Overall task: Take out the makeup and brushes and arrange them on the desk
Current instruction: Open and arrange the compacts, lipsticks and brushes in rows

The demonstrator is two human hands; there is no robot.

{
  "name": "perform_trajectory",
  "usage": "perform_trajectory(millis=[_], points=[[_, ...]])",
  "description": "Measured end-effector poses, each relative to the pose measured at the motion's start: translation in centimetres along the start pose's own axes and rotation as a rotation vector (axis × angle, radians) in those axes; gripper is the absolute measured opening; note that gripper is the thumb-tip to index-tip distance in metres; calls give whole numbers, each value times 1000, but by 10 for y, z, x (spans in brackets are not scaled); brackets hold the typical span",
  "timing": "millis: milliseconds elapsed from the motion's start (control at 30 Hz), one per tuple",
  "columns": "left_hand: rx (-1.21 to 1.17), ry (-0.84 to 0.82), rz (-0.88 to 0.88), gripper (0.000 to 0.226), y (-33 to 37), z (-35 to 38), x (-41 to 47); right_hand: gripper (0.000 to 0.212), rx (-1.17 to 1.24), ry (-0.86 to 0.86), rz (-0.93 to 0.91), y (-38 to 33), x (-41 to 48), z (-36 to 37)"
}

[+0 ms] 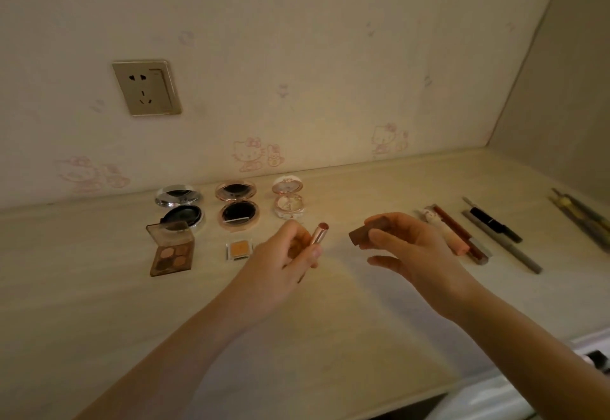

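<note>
A home bedroom desk (99, 287) below cartoon-cat wallpaper (254, 153) and wall socket (146, 87).

Bare tabletop (330, 304) lies in front; compacts (236, 210) line the back, pens (498, 238) block the right.

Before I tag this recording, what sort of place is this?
Likely a home bedroom vanity desk: cartoon-cat wallpaper, a wall socket, and an open eyeshadow palette and compacts laid out on the pale desk.
</note>
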State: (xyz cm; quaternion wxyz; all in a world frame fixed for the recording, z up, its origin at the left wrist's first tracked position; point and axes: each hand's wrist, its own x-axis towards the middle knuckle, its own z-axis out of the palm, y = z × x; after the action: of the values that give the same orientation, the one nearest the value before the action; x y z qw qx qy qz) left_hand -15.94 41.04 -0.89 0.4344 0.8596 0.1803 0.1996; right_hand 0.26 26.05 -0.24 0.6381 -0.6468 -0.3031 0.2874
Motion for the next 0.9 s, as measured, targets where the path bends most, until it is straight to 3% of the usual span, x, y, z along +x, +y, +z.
perform_trajectory(millis=[200, 467, 600, 900], points=[[98, 31, 11, 7, 20, 12, 41, 21, 71, 11, 29, 7, 20, -24], [168, 112, -45, 13, 24, 11, 122, 25, -362, 82, -61, 17, 77, -25], [280, 158, -67, 14, 20, 11, 155, 33, -442, 96, -117, 21, 111, -19], [469, 123, -98, 21, -3, 6, 191, 22, -686, 60, -175, 43, 164, -8]])
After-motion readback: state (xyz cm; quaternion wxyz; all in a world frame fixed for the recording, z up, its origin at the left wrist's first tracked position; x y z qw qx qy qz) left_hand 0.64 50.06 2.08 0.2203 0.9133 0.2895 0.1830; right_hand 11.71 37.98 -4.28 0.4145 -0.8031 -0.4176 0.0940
